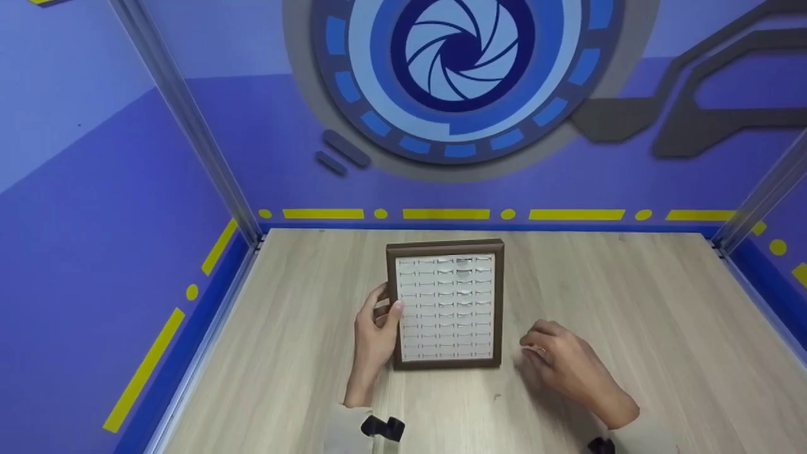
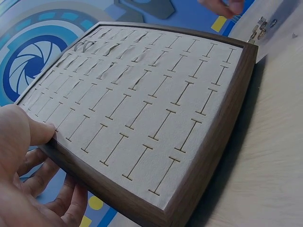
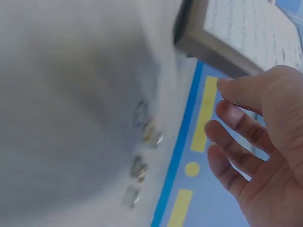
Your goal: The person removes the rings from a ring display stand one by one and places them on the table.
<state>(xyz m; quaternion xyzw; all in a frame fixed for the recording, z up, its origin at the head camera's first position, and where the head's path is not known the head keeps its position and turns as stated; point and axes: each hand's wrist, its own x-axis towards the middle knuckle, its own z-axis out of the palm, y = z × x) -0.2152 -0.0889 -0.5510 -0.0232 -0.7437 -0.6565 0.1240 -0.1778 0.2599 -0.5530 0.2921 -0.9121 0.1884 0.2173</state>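
A ring display tray [image 1: 446,315] with a dark wooden frame and a pale slotted pad stands tilted up above the table. My left hand [image 1: 376,334] grips its left edge, thumb on the front and fingers behind. Two rings [image 2: 85,46] sit in slots toward the tray's upper part. To the right of the tray, my right hand [image 1: 564,362] hovers low over the table with loosely bent fingers; in the right wrist view, nothing shows between its fingertips. Several loose small rings [image 3: 151,134] lie on the table near it, blurred in that view and mostly hidden in the head view.
The light wood table [image 1: 302,296] meets a blue printed wall [image 1: 252,139] at the back. Metal corner posts [image 1: 183,113] rise at the left and right rear. A tiny dark mark [image 1: 497,396] shows on the tabletop in front of the tray.
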